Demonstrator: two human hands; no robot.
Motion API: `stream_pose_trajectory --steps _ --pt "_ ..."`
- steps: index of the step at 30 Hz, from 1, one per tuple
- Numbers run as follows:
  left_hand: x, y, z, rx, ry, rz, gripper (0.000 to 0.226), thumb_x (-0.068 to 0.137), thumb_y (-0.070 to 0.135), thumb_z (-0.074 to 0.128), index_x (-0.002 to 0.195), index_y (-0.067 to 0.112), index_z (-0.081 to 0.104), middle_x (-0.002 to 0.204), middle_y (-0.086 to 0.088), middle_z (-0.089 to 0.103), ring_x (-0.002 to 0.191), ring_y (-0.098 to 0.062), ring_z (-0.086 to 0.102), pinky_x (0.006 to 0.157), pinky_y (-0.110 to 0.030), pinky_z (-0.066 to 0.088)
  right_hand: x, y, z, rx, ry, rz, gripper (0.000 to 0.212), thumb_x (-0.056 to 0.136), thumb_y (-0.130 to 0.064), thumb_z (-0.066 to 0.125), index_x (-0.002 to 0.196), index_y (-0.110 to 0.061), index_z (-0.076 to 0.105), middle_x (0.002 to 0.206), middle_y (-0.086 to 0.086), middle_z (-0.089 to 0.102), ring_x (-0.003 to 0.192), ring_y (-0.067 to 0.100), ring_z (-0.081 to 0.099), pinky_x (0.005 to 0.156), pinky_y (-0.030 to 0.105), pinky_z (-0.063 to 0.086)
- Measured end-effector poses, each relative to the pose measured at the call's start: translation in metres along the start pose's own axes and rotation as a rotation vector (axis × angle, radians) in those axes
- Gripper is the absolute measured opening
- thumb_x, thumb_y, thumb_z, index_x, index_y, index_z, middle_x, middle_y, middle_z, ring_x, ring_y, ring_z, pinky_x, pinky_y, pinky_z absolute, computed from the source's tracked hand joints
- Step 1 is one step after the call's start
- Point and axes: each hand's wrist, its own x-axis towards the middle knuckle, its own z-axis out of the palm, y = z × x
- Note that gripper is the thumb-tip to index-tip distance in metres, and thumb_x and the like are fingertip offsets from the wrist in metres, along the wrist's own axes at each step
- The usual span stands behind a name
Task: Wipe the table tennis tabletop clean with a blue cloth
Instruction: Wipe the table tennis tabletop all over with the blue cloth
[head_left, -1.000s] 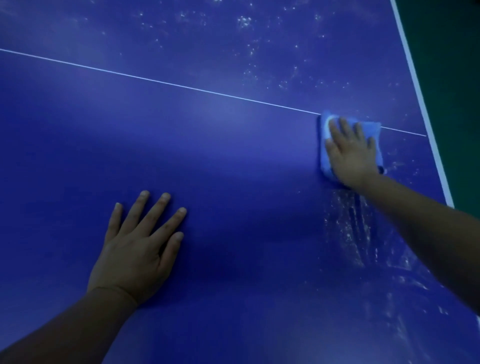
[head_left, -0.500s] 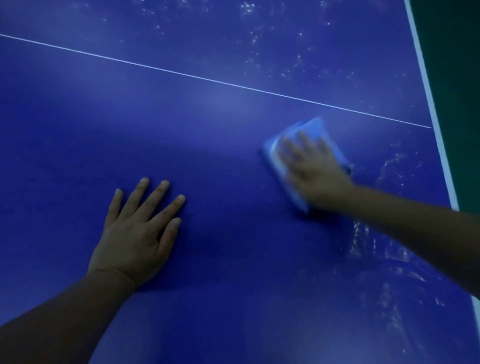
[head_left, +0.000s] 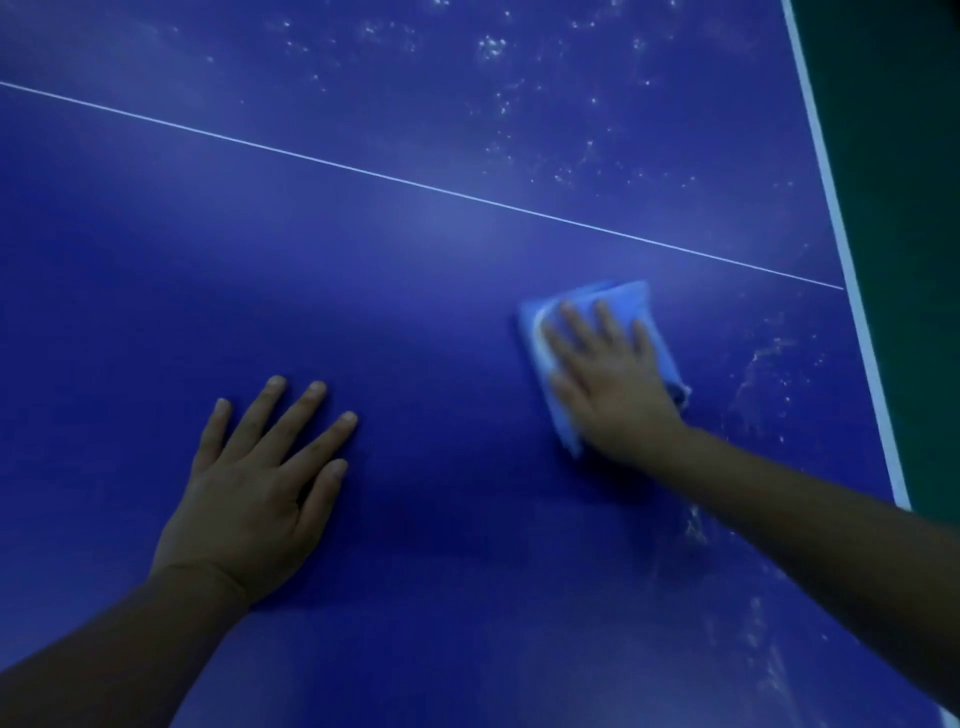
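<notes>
The blue table tennis tabletop fills the view, crossed by a thin white centre line. A folded light-blue cloth lies on it right of centre, below the line. My right hand presses flat on the cloth with straight spread fingers, covering most of it. My left hand rests palm-down on the bare tabletop at lower left, fingers straight. White specks and smears dot the surface beyond the line and along the right side.
The table's white right edge stripe runs diagonally down the right. Beyond it is dark green floor. Smears also show near my right forearm.
My right hand slid the cloth from the centre line near the right edge leftward and toward me. In the last half second it hardly moved. My left hand stayed planted.
</notes>
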Motion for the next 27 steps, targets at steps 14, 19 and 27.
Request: stream_pose_trajectory --steps 14,19,27 --pt "0.0 0.0 -0.001 0.01 -0.004 0.006 0.054 0.099 0.047 0.026 0.145 0.027 0.045 0.156 -0.003 0.035 0.149 -0.029 0.023 0.117 -0.062 0.019 0.038 0.004 -0.009 -0.029 -0.058 -0.183 0.059 0.102 -0.054 0.017 0.156 -0.033 0.028 0.165 -0.003 0.023 0.152 0.031 0.019 0.117 0.058 0.013" --pt "0.001 0.002 -0.002 0.012 0.001 0.001 0.052 0.099 0.046 0.027 0.144 0.027 0.046 0.156 -0.002 0.035 0.148 -0.03 0.025 0.117 -0.061 0.019 0.055 0.093 -0.028 0.167 0.061 0.902 0.057 0.104 -0.049 0.017 0.159 -0.033 0.015 0.168 -0.001 0.01 0.152 0.033 0.008 0.117 0.064 0.009" --pt "0.0 0.004 -0.004 -0.004 0.02 0.0 0.055 0.098 0.047 0.025 0.143 0.024 0.047 0.155 -0.003 0.036 0.148 -0.03 0.026 0.117 -0.061 0.018 0.016 -0.02 -0.009 -0.023 -0.019 -0.131 0.057 0.102 -0.051 0.024 0.155 -0.032 0.031 0.164 -0.002 0.027 0.15 0.032 0.023 0.116 0.06 0.015"
